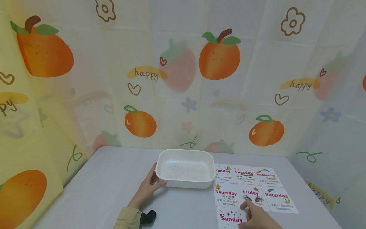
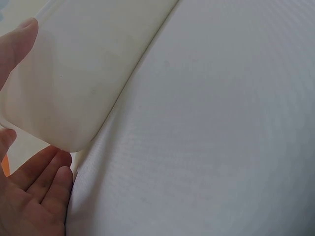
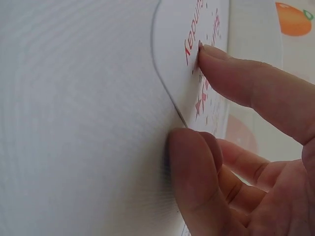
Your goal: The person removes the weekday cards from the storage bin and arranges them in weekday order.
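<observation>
A white plastic box (image 1: 188, 183) stands upright near the back of the table. My left hand (image 1: 147, 186) grips its left end, the thumb on the front wall and the other fingers round the corner. In the left wrist view the same box (image 2: 93, 73) shows its smooth outer wall. My right hand (image 1: 255, 216) is at the right edge of a Sunday card (image 1: 228, 218), which lies on the table. In the right wrist view the upper fingertip touches the card (image 3: 172, 49), and the thumb is by its edge, apart from that finger.
Right of the box lie cards in rows: Monday (image 1: 223, 178), Tuesday (image 1: 243, 178), Wednesday (image 1: 267, 181), Thursday (image 1: 226, 200), Friday (image 1: 250, 190) and Saturday (image 1: 277, 203). The white table (image 1: 94, 184) meets a fruit-printed curtain (image 1: 171, 111) behind.
</observation>
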{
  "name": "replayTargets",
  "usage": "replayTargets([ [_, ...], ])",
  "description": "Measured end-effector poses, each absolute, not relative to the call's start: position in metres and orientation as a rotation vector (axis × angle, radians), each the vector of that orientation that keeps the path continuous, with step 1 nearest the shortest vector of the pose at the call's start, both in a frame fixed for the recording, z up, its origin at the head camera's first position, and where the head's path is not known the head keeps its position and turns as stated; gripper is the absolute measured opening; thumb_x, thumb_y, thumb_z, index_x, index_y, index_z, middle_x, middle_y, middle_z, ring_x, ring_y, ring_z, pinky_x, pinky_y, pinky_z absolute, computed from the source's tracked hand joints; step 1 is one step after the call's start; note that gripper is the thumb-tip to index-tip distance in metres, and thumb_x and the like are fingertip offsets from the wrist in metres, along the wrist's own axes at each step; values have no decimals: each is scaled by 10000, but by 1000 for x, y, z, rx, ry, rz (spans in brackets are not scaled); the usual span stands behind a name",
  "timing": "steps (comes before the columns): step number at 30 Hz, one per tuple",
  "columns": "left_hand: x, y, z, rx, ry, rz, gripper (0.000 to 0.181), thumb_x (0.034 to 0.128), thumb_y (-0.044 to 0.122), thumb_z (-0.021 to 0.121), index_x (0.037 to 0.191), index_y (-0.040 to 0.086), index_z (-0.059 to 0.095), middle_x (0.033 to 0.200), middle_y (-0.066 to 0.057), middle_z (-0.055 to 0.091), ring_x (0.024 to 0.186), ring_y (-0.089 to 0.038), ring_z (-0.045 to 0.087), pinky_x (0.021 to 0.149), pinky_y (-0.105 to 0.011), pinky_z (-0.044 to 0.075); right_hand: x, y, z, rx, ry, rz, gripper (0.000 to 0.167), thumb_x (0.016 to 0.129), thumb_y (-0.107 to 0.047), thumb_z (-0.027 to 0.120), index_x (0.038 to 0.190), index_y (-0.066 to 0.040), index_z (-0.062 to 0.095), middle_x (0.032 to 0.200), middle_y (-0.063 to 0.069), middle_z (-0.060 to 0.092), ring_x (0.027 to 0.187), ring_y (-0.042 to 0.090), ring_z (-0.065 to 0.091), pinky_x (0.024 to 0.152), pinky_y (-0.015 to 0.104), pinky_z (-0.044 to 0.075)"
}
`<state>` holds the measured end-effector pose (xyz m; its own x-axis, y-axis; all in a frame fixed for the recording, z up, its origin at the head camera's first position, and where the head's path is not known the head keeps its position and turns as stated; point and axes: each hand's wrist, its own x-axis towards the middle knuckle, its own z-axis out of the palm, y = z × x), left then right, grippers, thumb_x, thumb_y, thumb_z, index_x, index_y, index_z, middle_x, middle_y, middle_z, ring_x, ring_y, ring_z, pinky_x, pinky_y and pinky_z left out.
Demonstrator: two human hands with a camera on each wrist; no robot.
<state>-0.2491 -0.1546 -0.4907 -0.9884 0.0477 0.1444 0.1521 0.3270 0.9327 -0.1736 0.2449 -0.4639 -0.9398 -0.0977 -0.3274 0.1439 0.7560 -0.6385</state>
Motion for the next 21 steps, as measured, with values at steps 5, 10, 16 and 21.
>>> replayTargets([
  [5, -241, -152, -476, -180, -2497, -1771, 929, 785, 274, 751, 1490, 108, 170, 1381, -222, 400, 1267, -346, 376, 1044, -429, 318, -173, 247, -464, 3, 2618, -1005, 607, 636, -188, 839, 1107, -24, 492, 694, 67, 480, 614, 170, 505, 524, 278, 390],
  [10, -249, -155, -489, -165, -2487, -1766, 935, 778, 308, 755, 1492, 140, 177, 1389, -203, 398, 1270, -335, 377, 1044, -420, 320, -173, 250, -466, -17, 2598, -1069, 696, 616, -176, 834, 1180, -17, 459, 703, 69, 476, 610, 176, 507, 491, 258, 380],
  [16, -261, -159, -506, -122, -2472, -1827, 982, 753, 359, 766, 1496, 163, 155, 1394, -188, 394, 1260, -320, 395, 1034, -396, 339, -177, 254, -468, 35, 2633, -1171, 735, 649, -183, 827, 1236, 25, 438, 728, 65, 473, 584, 179, 481, 474, 248, 396],
  [21, -266, -167, -506, -87, -2411, -1959, 893, 811, 333, 715, 1491, 158, 164, 1393, -172, 393, 1260, -321, 396, 1028, -461, 334, -186, 259, -464, 143, 2704, -1248, 628, 699, -172, 800, 1210, 3, 478, 770, 47, 493, 624, 178, 502, 511, 282, 456],
])
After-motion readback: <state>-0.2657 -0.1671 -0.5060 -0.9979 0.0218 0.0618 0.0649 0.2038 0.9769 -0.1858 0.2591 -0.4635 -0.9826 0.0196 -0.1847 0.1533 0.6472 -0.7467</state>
